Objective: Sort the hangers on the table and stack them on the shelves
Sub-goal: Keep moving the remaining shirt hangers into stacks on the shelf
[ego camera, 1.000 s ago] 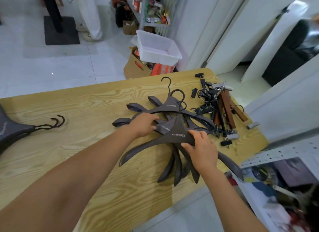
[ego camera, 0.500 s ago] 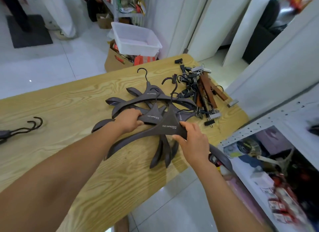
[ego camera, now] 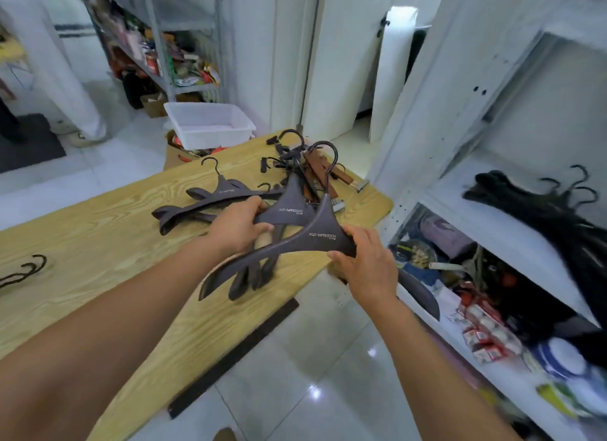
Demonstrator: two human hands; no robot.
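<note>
Blurred shelves (ego camera: 486, 220) flank the wooden surface (ego camera: 98, 243); left hand (ego camera: 236, 225) and right hand (ego camera: 368, 263) grip dark hangers (ego camera: 323, 237), one arm hidden behind the right wrist.

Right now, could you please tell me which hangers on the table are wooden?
The brown clip hangers heaped at the far right corner of the table; the broad-shouldered hangers are dark grey instead.

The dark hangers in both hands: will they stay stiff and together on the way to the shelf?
Probably stiff: the dark hangers keep their curve though gripped only near the neck. Apt to slide apart: their arms fan out below the left hand. The smooth finish looks slippery, so the right hand likely needs a firm pinch.
</note>
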